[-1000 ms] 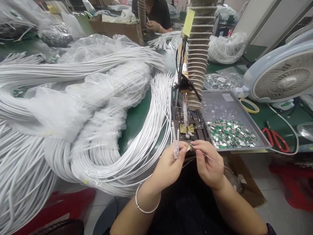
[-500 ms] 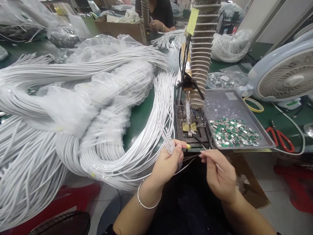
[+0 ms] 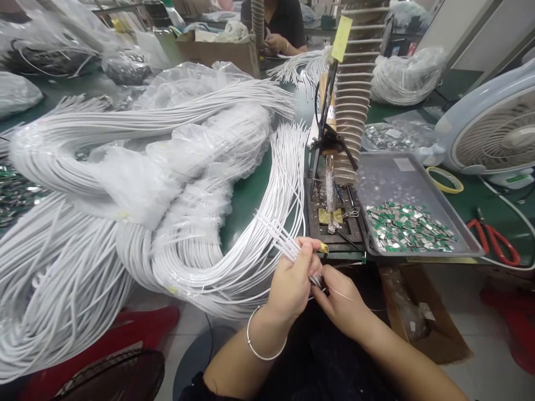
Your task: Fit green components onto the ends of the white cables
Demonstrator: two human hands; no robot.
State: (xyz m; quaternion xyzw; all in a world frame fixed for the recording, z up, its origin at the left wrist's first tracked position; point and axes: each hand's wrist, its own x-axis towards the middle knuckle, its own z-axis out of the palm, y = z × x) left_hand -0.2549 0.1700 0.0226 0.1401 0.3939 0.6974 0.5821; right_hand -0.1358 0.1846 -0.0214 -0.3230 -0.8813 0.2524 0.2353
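Note:
My left hand (image 3: 290, 281) is closed round a small bunch of white cables (image 3: 276, 234), whose upper ends fan out to the upper left. A yellow wrap (image 3: 324, 248) covers the tip of its forefinger. Just below and to the right, my right hand (image 3: 343, 298) is pinched close against the left one. A thin pale wire (image 3: 340, 293) runs from its fingers across its back. The right fingertips are partly hidden behind the left hand and the bunch. Beyond the hands, a soldering iron (image 3: 330, 189) hangs tip down over a dark stand (image 3: 311, 234) with a yellow sponge (image 3: 330, 216).
Large bundles of white cables (image 3: 188, 267) fill the left side. To the right lie a grey tray (image 3: 418, 167) of small green-and-metal connectors (image 3: 412, 228), red-handled pliers (image 3: 497, 245), a tape roll (image 3: 445, 180) and a fan (image 3: 501, 122). A ribbed duct (image 3: 355, 94) rises behind the iron. Another person (image 3: 284, 28) sits opposite.
My right hand has moved left and down from beside the tray's front edge to meet my left hand. The left still grips the cables, now slanted further left. The whole view has shifted slightly.

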